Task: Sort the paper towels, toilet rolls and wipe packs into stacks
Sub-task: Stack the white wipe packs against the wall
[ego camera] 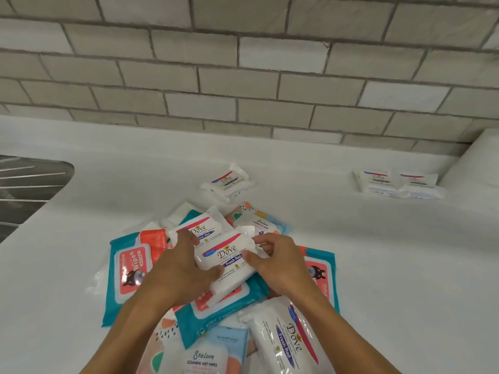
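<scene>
Head view: grips one white wipe pack with both hands, just over a heap of wipe packs at the near middle of the white worktop. Curls the fingers of the left hand round its left end; pinches its right end between thumb and fingers of the right hand. Shows teal packs and patterned ones in the heap, a lone white pack lying apart farther back, and two more white packs side by side, touching, at far right.
</scene>
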Tool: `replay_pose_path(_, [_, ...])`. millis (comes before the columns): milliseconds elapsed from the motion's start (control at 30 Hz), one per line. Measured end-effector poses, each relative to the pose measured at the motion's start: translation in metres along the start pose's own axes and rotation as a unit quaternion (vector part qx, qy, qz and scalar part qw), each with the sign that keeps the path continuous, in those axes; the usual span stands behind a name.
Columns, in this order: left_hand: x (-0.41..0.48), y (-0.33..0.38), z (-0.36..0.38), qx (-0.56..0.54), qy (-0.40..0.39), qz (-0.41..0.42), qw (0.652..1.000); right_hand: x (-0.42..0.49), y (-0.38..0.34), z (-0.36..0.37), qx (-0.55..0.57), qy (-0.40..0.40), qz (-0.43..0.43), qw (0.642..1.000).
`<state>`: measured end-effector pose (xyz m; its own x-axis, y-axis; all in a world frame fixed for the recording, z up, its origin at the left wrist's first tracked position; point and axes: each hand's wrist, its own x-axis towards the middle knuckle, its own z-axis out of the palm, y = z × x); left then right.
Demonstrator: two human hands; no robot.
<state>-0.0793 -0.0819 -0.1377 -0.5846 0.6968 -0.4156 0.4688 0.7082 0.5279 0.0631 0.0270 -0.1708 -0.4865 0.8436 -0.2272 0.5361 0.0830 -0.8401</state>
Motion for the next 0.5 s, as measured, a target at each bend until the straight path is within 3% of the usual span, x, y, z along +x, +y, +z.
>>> replay_pose_path(267, [0.012,-0.002,0.004,-0.202,0.059,0.014,0.977,0.011,-0.013,-0.008,0.228,0.001,0.015,0.974])
replay_pose_path(433, [0.024,0.0,0.005,-0.421,0.089,0.004,0.903,0.024,-0.022,-0.009,0.365,-0.055,0.074,0.926])
replay_pose_path(500, [0.029,0.005,0.004,-0.456,0.075,-0.002,0.887,0.029,-0.027,-0.003,0.383,-0.075,0.088,0.917])
